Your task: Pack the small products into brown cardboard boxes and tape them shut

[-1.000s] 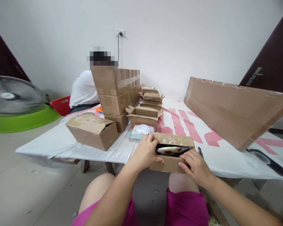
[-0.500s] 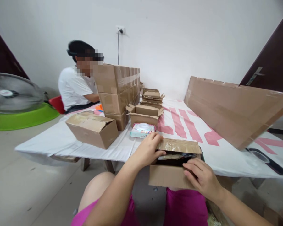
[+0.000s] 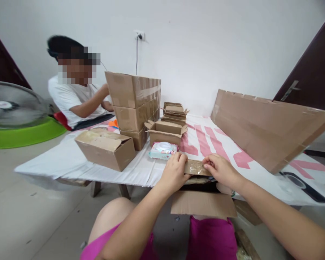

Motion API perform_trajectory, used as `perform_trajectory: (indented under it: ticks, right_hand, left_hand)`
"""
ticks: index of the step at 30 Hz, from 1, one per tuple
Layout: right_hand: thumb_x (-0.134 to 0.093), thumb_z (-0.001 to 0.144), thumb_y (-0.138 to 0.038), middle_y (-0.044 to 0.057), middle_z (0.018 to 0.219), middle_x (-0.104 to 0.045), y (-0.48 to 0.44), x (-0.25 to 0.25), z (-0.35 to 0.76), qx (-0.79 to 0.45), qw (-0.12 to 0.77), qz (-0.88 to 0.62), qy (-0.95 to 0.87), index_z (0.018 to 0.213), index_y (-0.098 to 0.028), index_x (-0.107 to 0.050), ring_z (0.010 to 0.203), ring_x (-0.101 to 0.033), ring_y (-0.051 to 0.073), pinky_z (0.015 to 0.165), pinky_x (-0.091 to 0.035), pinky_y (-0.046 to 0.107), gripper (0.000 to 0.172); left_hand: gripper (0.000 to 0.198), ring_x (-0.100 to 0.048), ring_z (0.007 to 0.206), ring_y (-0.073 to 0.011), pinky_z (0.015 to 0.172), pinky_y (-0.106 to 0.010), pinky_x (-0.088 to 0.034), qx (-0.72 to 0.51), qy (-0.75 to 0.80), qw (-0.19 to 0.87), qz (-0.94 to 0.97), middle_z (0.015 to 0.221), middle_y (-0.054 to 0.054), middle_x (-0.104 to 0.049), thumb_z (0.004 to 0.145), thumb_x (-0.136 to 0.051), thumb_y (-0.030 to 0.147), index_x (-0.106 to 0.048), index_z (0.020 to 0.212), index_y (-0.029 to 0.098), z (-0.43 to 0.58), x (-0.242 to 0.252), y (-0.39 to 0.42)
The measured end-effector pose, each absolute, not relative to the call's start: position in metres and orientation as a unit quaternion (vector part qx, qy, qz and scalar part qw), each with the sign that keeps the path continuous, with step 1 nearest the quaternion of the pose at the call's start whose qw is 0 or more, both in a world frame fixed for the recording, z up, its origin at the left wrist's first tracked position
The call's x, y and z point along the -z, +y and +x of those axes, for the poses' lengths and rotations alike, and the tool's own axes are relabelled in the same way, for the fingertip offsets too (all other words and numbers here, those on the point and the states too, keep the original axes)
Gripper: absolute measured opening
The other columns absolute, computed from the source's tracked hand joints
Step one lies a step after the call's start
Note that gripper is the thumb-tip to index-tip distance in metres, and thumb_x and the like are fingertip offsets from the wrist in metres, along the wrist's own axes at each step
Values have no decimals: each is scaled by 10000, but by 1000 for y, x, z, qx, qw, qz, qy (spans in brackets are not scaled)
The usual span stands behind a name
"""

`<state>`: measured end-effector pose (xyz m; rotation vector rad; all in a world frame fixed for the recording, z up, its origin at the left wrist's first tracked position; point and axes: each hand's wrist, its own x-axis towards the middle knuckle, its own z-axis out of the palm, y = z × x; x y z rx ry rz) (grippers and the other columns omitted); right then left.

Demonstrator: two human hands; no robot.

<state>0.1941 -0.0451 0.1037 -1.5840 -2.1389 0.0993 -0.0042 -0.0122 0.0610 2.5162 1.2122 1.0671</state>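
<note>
An open cardboard box (image 3: pixel 203 203) lies before me at the table's near edge, above my knees. Its front flap hangs toward me, and its dark inside shows a few flat items I cannot make out. My left hand (image 3: pixel 176 172) is closed on the left end of the box and its back flap. My right hand (image 3: pixel 222 170) pinches the taped back flap (image 3: pixel 195 167) with thumb and fingers, near its right side. A pack of wet wipes (image 3: pixel 163 150) lies just beyond my left hand.
Stacked cardboard boxes (image 3: pixel 134 103), a lone closed box (image 3: pixel 105 148) and several open boxes (image 3: pixel 166 133) stand left and behind. A large cardboard panel (image 3: pixel 265 126) rises at right. A co-worker (image 3: pixel 78 94) sits at left beside a fan (image 3: pixel 13 104).
My right hand has moved from the box's right front opening up to the back flap. My left hand stays put. The co-worker has leaned left and raised an arm to the stack.
</note>
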Motion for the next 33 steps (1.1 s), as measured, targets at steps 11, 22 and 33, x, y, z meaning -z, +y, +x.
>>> perform_trajectory:
  ticks: [11,22,33]
  right_hand:
    - [-506,838,-134,36,799,-590,-38,-108,177,81,128,-579,-801,766,-206,-542,793,-541,186,702,-401,302,107]
    - [-405,874,-143,43,853,-574,-42,-106,190,38,180,-561,-807,826,-203,-498,830,-528,181,745,-419,312,120]
    - [-480,847,-150,43,858,-622,-35,-115,181,12,90,-601,-794,825,-190,-559,839,-560,172,748,-391,278,91]
  left_hand:
    - [335,-485,978,-248,852,-384,-432,-360,428,60,827,1017,-68,-477,649,-557,96,-437,940,211,0,-54,-12]
    - [331,-477,977,-252,856,-390,-427,-354,432,60,827,1011,-75,-474,647,-551,96,-435,935,210,0,-55,-12]
    - [329,-466,973,-249,853,-372,-415,-349,438,46,827,1027,-80,-474,650,-543,107,-433,946,199,1,-53,-11]
